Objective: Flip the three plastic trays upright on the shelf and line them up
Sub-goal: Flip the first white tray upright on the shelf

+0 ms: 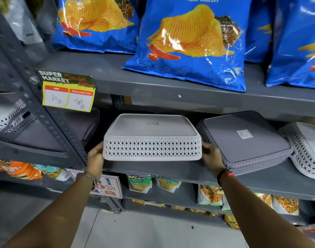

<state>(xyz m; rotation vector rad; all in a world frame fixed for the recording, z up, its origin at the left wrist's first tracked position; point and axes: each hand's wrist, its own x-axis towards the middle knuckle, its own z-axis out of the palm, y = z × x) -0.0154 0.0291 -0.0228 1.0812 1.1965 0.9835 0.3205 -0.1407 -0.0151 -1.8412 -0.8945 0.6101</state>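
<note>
A white lattice-sided plastic tray [152, 140] is upside down, its flat bottom facing up, held just above the front of the grey middle shelf [153, 170]. My left hand [95, 156] grips its left end and my right hand [211, 158] grips its right end. To its right a grey tray [246, 138] lies upside down on the shelf, a white sticker on its bottom. Further right a second white tray [303, 149] also lies bottom-up, cut off by the frame edge.
Blue chip bags [190, 42] fill the shelf above. A yellow price tag [68, 92] hangs at the left, beside a perforated grey upright [51, 126]. More trays [27, 133] sit in the left bay. Snack packets [210, 195] fill the shelves below.
</note>
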